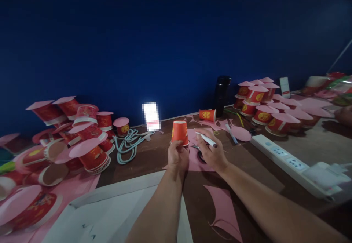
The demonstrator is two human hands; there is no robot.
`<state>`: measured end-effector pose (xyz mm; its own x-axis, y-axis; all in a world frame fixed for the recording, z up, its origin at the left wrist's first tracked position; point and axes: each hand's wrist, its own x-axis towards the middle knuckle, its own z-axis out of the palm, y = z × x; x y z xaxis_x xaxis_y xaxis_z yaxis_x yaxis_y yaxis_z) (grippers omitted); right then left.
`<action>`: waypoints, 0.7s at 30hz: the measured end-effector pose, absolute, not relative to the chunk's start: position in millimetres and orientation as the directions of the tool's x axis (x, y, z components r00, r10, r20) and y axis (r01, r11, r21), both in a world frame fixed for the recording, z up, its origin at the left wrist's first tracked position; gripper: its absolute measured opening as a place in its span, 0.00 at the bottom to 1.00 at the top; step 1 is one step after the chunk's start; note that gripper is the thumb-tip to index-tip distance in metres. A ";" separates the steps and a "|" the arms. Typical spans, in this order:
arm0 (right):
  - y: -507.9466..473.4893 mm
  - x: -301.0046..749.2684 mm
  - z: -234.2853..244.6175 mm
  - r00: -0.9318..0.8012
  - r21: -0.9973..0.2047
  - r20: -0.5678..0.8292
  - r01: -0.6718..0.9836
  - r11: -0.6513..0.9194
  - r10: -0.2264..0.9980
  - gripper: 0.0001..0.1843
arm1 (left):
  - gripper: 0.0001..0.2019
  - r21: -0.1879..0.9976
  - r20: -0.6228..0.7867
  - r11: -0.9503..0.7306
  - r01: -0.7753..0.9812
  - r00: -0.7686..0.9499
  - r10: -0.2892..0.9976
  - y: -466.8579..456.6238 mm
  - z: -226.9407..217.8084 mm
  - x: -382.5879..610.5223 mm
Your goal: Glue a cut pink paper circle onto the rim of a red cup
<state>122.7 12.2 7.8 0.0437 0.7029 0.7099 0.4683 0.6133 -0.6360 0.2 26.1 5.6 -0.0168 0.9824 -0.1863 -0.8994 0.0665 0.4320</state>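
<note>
The left hand (178, 158) is curling its fingers closed around an inverted red paper cup (180, 131) above the brown surface (154, 149); the right hand (213, 155) is pinching a slim white pen (206, 139), pointing cupward. Marking is seemingly pending, calling for steady contact.

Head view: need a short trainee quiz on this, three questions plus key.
1. Which hand holds the white pen?
2. True or false: in the picture, the power strip lies to the right of the coiled cable.
3. Fill in: the red cup in the left hand has its wide rim facing ____.

Key: 1. the right hand; 2. true; 3. down.
</note>
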 end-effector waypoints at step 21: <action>8.3 118.6 8.3 -0.034 -0.644 0.663 0.482 0.593 0.748 0.12 | 0.12 0.357 -0.243 -0.045 -0.933 -0.139 0.960 33.0 2.6 -7.1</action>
<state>118.6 8.3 8.3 -0.0337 0.7477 0.6632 0.4822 0.5934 -0.6445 -7.1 33.0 2.6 -0.1392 0.9599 -0.2435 -0.9331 -0.0448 0.3567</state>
